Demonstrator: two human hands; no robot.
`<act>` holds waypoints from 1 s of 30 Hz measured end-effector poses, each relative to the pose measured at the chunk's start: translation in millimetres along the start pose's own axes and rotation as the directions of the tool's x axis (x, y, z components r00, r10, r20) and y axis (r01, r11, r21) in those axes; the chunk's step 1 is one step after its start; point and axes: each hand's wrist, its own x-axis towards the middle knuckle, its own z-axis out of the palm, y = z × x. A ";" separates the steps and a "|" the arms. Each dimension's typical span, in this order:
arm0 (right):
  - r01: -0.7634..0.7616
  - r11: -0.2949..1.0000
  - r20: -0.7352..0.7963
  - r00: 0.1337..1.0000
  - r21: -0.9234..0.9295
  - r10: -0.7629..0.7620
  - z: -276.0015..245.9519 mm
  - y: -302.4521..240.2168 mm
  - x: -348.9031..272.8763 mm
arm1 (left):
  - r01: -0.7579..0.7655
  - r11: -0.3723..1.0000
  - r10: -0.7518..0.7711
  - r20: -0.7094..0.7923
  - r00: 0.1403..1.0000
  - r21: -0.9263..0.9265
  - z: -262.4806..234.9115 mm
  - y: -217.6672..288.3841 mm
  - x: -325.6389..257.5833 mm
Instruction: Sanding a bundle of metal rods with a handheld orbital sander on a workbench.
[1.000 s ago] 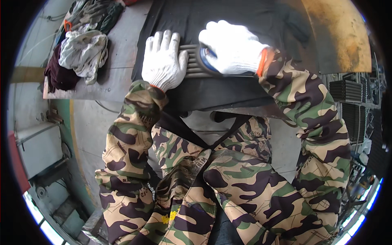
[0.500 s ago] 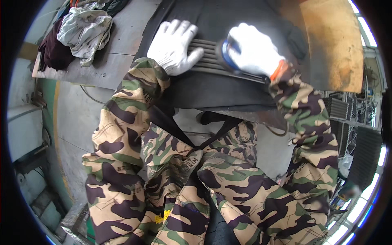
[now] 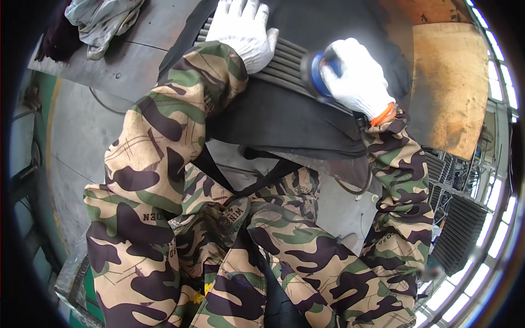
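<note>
A dark slatted metal piece with long parallel ribs lies slantwise on a black cloth over the table. Flat on its left part rests my left hand in a white knit glove, fingers stretched out. My right hand, gloved the same way with an orange cuff edge, is wrapped around a blue round palm sander. The sander's disc is at the right part of the ribs; its contact face is hidden. A short black fitting shows below my right wrist.
Crumpled grey and maroon cloths lie on the metal table at far left. A scorched tan board borders the black cloth on the right. A hose loops below the table edge. Ribbed dark panels stand at lower right.
The view has turned, so the slatted piece slants more. My left hand has shifted farther up and left along it. My right hand keeps the sander on the right part.
</note>
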 end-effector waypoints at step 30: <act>0.025 1.000 -0.020 1.000 0.019 -0.024 1.4 50.6 -39.5 | -0.056 0.995 0.060 0.050 0.997 -0.086 -14.5 -2.0 -26.2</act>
